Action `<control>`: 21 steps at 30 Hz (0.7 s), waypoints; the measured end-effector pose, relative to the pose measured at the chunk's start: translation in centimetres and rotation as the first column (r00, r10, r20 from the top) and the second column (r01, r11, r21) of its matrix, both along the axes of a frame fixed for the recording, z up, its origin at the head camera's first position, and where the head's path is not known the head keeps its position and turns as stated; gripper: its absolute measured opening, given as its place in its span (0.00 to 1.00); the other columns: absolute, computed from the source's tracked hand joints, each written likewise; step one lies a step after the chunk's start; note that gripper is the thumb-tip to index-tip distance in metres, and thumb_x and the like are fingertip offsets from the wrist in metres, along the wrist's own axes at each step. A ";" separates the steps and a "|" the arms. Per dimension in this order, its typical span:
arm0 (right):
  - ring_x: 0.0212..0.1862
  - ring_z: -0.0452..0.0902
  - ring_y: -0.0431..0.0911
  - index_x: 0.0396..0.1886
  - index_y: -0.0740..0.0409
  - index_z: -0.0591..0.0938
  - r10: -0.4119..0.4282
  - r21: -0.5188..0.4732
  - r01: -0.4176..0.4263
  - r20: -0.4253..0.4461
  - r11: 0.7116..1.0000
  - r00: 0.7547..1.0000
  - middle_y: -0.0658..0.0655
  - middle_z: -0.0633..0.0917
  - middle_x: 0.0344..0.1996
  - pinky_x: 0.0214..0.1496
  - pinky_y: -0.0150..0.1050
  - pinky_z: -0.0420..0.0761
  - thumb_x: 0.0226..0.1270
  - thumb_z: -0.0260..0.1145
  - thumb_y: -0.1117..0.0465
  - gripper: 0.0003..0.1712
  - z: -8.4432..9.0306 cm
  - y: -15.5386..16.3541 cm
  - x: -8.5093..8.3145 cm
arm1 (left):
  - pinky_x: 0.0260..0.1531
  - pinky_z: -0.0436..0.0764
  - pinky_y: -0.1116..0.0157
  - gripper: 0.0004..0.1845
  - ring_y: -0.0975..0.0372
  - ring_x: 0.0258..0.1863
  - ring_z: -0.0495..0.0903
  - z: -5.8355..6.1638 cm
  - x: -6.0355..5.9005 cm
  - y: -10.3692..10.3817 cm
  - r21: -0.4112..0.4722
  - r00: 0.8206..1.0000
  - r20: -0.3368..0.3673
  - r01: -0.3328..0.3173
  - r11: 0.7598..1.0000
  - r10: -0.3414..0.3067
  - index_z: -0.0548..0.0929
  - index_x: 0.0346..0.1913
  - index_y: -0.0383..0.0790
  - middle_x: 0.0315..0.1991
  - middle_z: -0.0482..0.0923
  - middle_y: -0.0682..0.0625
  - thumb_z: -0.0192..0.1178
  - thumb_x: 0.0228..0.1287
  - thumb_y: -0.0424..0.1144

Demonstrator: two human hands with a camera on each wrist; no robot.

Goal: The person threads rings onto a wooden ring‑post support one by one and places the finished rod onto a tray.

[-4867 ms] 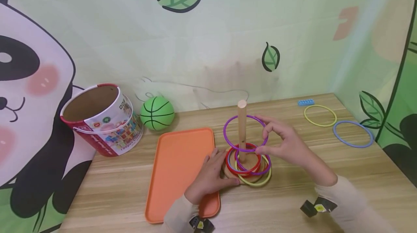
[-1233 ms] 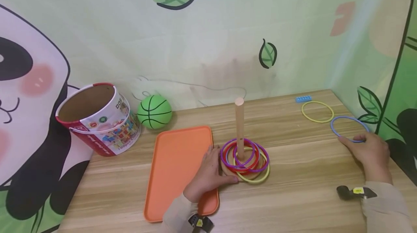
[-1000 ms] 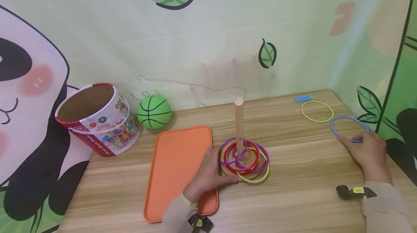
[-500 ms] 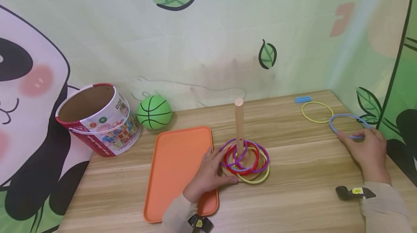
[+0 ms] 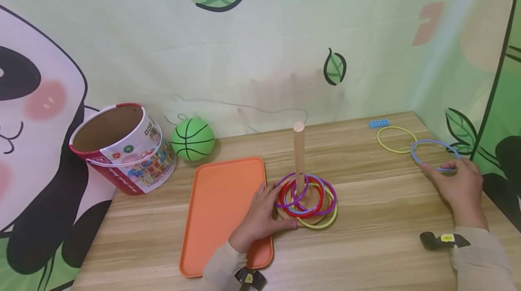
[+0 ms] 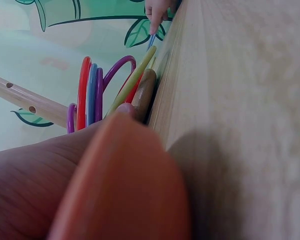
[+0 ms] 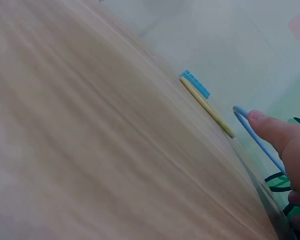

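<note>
- Two hands are at work on a wooden table (image 5: pixel 366 246); the items below run from left to right in the head view.
- A round cardboard tub (image 5: pixel 122 146) with a red rim lies tilted at the far left, its mouth open towards the camera.
- A green ball (image 5: pixel 193 139) sits just beside the tub, against the wall.
- An orange tray (image 5: pixel 221 200) lies flat on the table, its right edge close to the ring stand.
- The left hand (image 5: pixel 260 218) rests across the tray's right edge, fingers loosely spread, their tips touching the stand's wooden base (image 6: pixel 144 92).
- A wooden peg (image 5: pixel 299 157) stands upright on that base, with red, blue, purple and yellow stacked rings (image 5: pixel 307 198) lying around its foot.
- A yellow ring (image 5: pixel 396 139) lies flat near the far right corner, with a small blue block (image 5: pixel 378 123) just behind it.
- The blue ring (image 5: pixel 433 155) is just right of the yellow one, its left rim crossing the yellow ring's right edge in the head view.
- The right hand (image 5: pixel 461 187) pinches the blue ring's near rim between thumb and fingertips; the right wrist view shows the ring tilted, its near side raised off the wood.
</note>
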State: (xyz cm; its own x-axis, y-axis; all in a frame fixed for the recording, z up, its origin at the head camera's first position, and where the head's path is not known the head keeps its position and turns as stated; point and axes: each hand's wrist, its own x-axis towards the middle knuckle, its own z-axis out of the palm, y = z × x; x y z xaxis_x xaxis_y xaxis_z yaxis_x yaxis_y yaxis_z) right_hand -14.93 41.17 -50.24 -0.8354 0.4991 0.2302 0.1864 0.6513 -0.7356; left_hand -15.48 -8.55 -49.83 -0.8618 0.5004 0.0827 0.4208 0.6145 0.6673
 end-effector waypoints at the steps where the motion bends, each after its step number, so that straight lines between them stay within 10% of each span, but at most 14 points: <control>1: 0.72 0.60 0.75 0.48 0.76 0.77 -0.001 0.000 0.001 -0.001 1.000 1.000 0.81 0.69 0.67 0.76 0.66 0.57 0.68 0.75 0.46 0.35 0.0 0.0 0.0 | 0.79 0.45 0.37 0.58 0.31 0.81 0.44 0.0 0.0 0.0 -0.005 1.000 0.001 -0.001 1.000 0.001 0.63 0.82 0.37 0.81 0.56 0.32 0.80 0.54 0.59; 21: 0.69 0.66 0.70 0.45 0.75 0.77 -0.006 0.003 0.006 -0.078 1.000 0.997 0.71 0.76 0.55 0.75 0.64 0.61 0.66 0.78 0.49 0.32 0.6 -0.3 -0.4 | 0.80 0.43 0.39 0.59 0.35 0.83 0.42 0.1 0.1 -0.1 -0.039 0.999 0.044 -0.016 0.999 0.018 0.61 0.83 0.38 0.83 0.54 0.35 0.79 0.55 0.61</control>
